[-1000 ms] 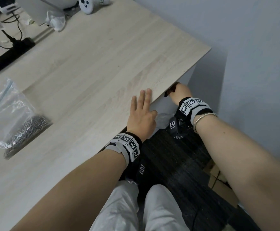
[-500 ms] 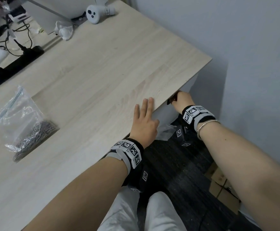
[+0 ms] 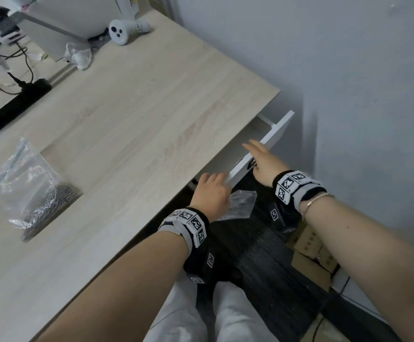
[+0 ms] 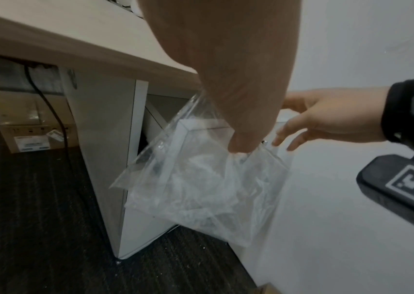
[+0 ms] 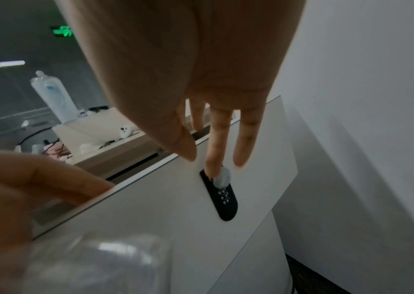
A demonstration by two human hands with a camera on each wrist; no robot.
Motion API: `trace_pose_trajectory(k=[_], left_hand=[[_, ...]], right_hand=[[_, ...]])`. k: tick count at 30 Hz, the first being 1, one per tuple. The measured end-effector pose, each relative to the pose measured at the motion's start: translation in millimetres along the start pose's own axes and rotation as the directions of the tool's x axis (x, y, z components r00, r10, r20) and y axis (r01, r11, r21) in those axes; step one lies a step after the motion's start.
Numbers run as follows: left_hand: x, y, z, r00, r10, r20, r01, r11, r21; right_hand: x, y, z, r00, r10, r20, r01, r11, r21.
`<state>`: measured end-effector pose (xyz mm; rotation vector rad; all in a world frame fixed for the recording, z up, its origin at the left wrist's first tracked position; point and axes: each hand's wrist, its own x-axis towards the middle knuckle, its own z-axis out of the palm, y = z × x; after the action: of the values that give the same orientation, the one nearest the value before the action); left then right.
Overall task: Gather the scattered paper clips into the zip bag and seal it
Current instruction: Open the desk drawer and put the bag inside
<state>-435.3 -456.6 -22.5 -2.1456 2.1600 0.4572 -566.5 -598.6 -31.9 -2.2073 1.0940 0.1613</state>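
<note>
A clear zip bag (image 3: 32, 183) lies on the left of the wooden desk (image 3: 132, 124) with a heap of paper clips (image 3: 50, 206) inside it. My left hand (image 3: 212, 193) is at the desk's near edge and pinches a second, crumpled clear plastic bag (image 3: 240, 204) that hangs below the desktop (image 4: 201, 179). A white drawer (image 3: 265, 146) stands pulled out under the desk's right end. On its front lies my right hand (image 3: 260, 159) with straight fingers, one fingertip (image 5: 213, 171) on the knob by a black oval plate (image 5: 223, 199).
A white controller (image 3: 119, 33), crumpled tissue (image 3: 79, 58) and a black power strip (image 3: 21, 97) with cables sit at the desk's far side. A grey wall (image 3: 348, 95) runs close on the right. Cardboard boxes (image 3: 309, 245) stand on the dark carpet.
The drawer has come out from under the desk. My right hand rose from below the edge to the drawer front. My left hand slid back off the desktop to its edge.
</note>
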Motion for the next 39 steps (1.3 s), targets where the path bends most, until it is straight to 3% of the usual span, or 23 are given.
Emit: trace_pose_trajectory(k=[2, 4, 8, 12, 17, 23, 29, 31, 34, 36, 39], left_hand=[[1, 3, -5, 0.997, -0.065, 0.037, 0.067, 0.996, -0.054], [4, 4, -9, 0.990, -0.140, 0.032, 0.143, 0.982, -0.127], [4, 1, -21, 0.961, -0.277, -0.028, 0.261, 0.932, -0.252], [3, -2, -36, 0.918, -0.378, -0.120, 0.309, 0.872, -0.380], [16, 0, -39, 0.870, -0.469, -0.154, 0.359, 0.816, -0.454], [41, 17, -14, 0.913, -0.405, -0.051, 0.347, 0.836, -0.425], [47, 32, 18, 0.936, -0.337, 0.101, 0.351, 0.905, -0.241], [46, 32, 28, 0.949, -0.297, 0.100, 0.308, 0.944, -0.120], [46, 34, 34, 0.984, -0.147, 0.099, 0.152, 0.987, -0.053], [47, 36, 36, 0.972, -0.072, 0.223, 0.087, 0.995, -0.058], [47, 35, 34, 0.886, -0.033, 0.463, 0.057, 0.998, -0.039]], right_hand=[[-1, -3, 0, 0.990, 0.016, 0.139, -0.010, 0.999, -0.038], [-1, 0, -3, 0.984, 0.030, 0.176, -0.021, 0.999, -0.050], [-8, 10, -5, 0.989, 0.012, 0.147, -0.007, 0.999, -0.036], [-37, 27, -4, 0.994, 0.018, 0.110, -0.017, 1.000, -0.010], [-70, 51, 0, 0.993, 0.028, 0.112, -0.036, 0.997, 0.074], [-93, 69, 5, 0.996, 0.057, 0.065, -0.066, 0.989, 0.133], [-103, 75, 10, 0.994, 0.106, 0.040, -0.111, 0.974, 0.199], [-106, 78, 14, 0.986, 0.162, -0.046, -0.145, 0.955, 0.257], [-112, 81, 20, 0.949, 0.270, -0.165, -0.188, 0.901, 0.391], [-116, 81, 25, 0.928, 0.333, -0.169, -0.242, 0.881, 0.407], [-119, 76, 35, 0.935, 0.338, -0.110, -0.276, 0.885, 0.375]])
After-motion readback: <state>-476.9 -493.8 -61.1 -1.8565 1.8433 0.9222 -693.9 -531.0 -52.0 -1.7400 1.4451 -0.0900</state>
